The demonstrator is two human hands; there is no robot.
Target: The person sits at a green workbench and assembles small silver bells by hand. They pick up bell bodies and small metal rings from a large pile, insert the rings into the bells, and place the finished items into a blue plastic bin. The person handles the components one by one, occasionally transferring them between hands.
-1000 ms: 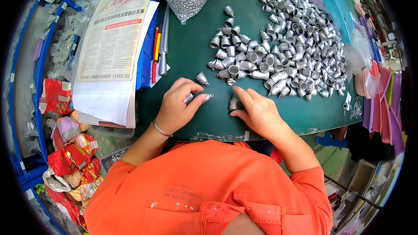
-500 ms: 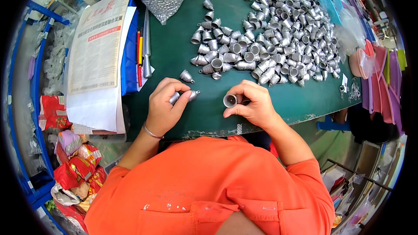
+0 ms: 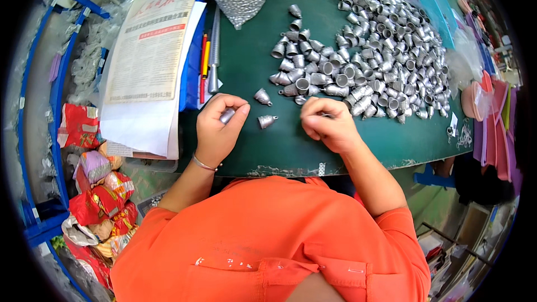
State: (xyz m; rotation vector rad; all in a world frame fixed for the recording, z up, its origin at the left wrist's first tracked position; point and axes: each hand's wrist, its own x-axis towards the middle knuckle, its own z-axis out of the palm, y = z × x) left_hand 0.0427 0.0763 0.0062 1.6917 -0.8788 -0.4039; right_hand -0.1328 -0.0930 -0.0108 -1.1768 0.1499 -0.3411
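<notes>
Left hand (image 3: 218,130) near front edge of green table (image 3: 246,56), curled around silver bell-shaped piece (image 3: 227,115). Right hand (image 3: 335,127) bunched; cannot tell if it holds anything. Two loose pieces (image 3: 267,121) lie between hands; heap (image 3: 386,50) spreads toward right edge.

1. From my end, I read the bell-shaped pieces (image 3: 264,97) as dull silver-grey, darker inside their mouths.
2. I see a deep green tabletop (image 3: 243,59), marked by whitish scuffs along its front edge.
3. The newspaper (image 3: 146,59) shows me cream-white paper, columns of dark print, a red heading and a solid red bar.
4. My feed gives the shirt (image 3: 246,232) as bright orange, flecked with white.
5. I make out one red pen (image 3: 202,85), one yellow pen (image 3: 206,59), a turquoise tray (image 3: 436,14) and a blue shelf frame (image 3: 47,231).
</notes>
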